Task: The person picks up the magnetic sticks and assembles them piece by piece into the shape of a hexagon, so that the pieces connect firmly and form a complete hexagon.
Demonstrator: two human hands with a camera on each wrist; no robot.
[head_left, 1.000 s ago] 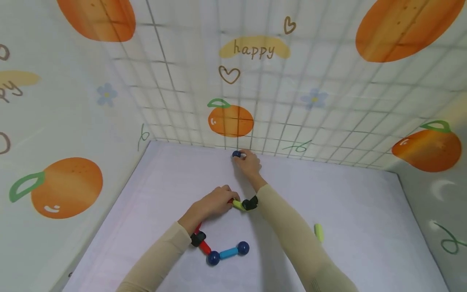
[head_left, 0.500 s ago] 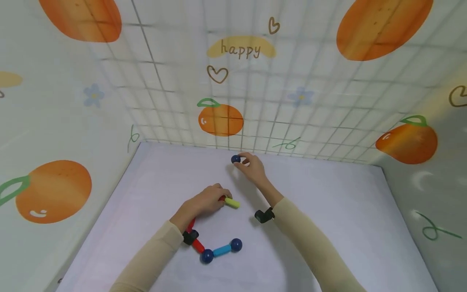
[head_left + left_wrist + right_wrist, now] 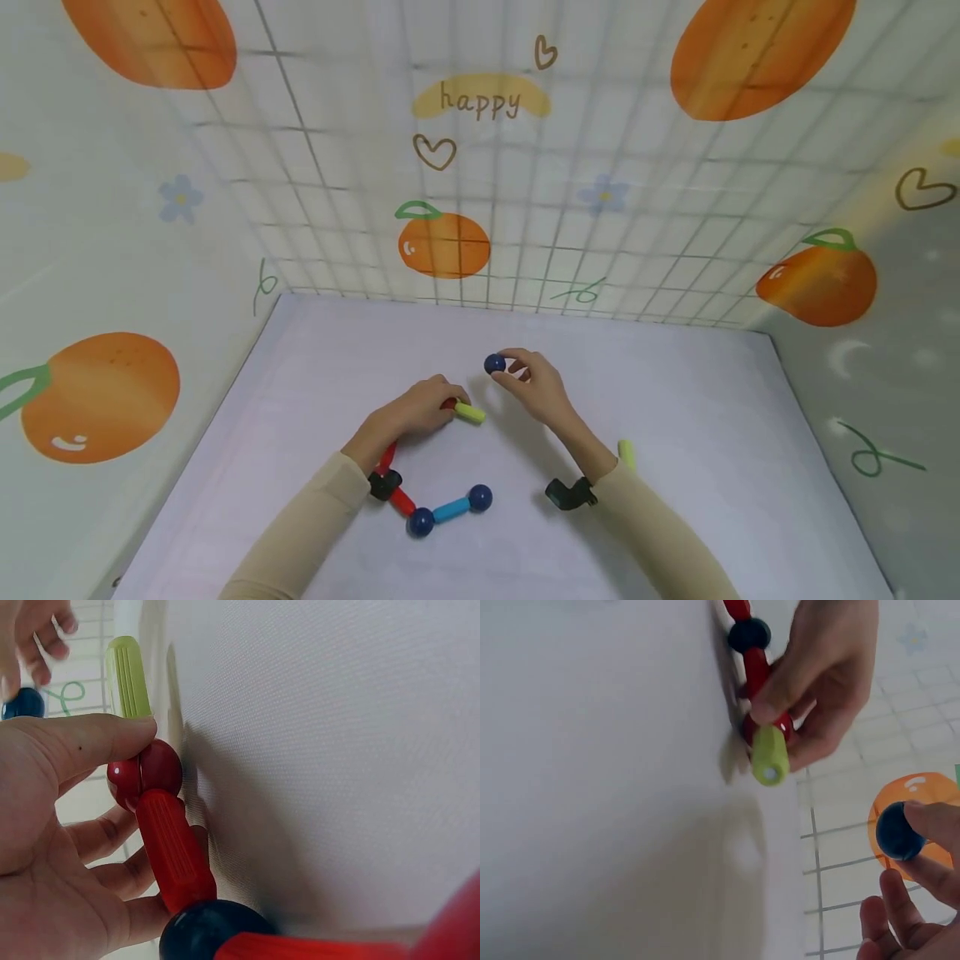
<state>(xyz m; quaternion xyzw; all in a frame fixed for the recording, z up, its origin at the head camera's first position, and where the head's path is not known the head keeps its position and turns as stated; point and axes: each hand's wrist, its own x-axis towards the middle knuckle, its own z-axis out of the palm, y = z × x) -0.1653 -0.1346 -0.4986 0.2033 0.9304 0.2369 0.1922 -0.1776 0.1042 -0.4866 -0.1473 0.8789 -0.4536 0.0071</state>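
My left hand (image 3: 423,408) holds a chain of toy magnetic rods and balls, its thumb pressing a red ball (image 3: 161,766). From that ball a yellow-green rod (image 3: 470,412) points right, its end free. A red rod (image 3: 174,847) leads the other way to a dark blue ball (image 3: 206,930). The chain runs on through another red rod (image 3: 402,501), a second blue ball (image 3: 421,522), a light blue rod (image 3: 452,510) and an end ball (image 3: 480,498). My right hand (image 3: 542,392) pinches a separate dark blue ball (image 3: 900,831) between thumb and fingertip, a little right of the yellow-green rod.
A loose yellow-green rod (image 3: 627,454) lies on the white table (image 3: 712,417) beside the right forearm, partly behind it. Black wrist cameras sit at both wrists, the right one (image 3: 568,493) hanging inward. Printed walls (image 3: 660,250) enclose the back and sides.
My right hand has brought the blue ball from the table's back edge toward me, nearer the yellow-green rod. The left hand keeps its hold on the chain. The head view has turned slightly right.
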